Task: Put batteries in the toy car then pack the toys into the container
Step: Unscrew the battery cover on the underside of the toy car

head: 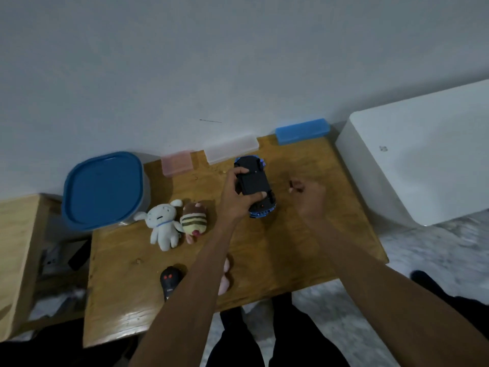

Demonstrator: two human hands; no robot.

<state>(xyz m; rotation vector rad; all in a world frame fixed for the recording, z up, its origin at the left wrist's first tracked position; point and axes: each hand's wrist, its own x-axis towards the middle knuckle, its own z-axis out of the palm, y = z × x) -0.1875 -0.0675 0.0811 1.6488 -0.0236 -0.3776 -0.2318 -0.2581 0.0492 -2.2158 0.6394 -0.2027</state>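
Nearest us, our left hand (pixel 235 193) is gripping the upturned toy car (pixel 255 188) above the counter (pixel 304 255), while our right hand (pixel 308 196), just beside the car, is pinching something small and dark we cannot identify, the blue-lidded container (pixel 104 189) sitting far left.

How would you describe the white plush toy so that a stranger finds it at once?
Start at the big container with the blue lid at the wooden table's left edge. Just right of it lies the white plush toy. Its neighbour, the striped plush toy, is tan with brown bands.
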